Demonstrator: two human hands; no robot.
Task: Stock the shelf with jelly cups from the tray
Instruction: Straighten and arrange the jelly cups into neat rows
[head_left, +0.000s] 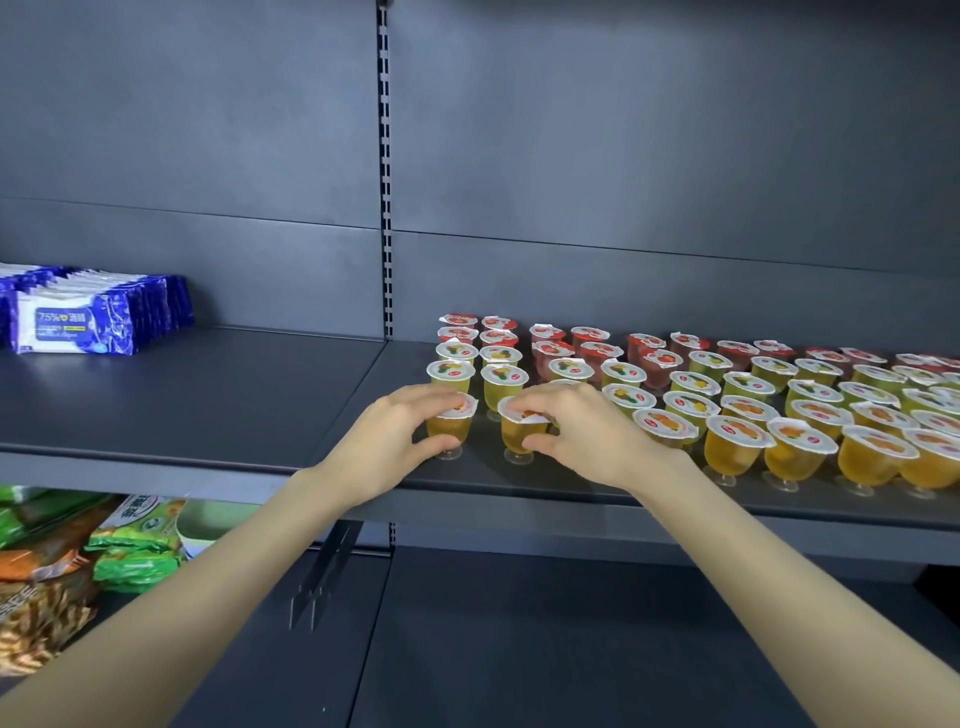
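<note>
Several rows of jelly cups (737, 395) stand on the dark grey shelf (208, 410), red ones at the back, green in the middle, orange at the front. My left hand (395, 441) is closed around an orange jelly cup (451, 427) that rests upright on the shelf at the front of the leftmost column. My right hand (582, 431) grips a second orange jelly cup (519, 434) right beside it, also standing on the shelf. No tray is in view.
Blue packs of wet wipes (88, 314) stand at the far left of the same shelf. Snack bags (78, 561) fill the lower shelf at bottom left. A slotted upright (385, 171) divides the back panel. The shelf's front edge runs just under my wrists.
</note>
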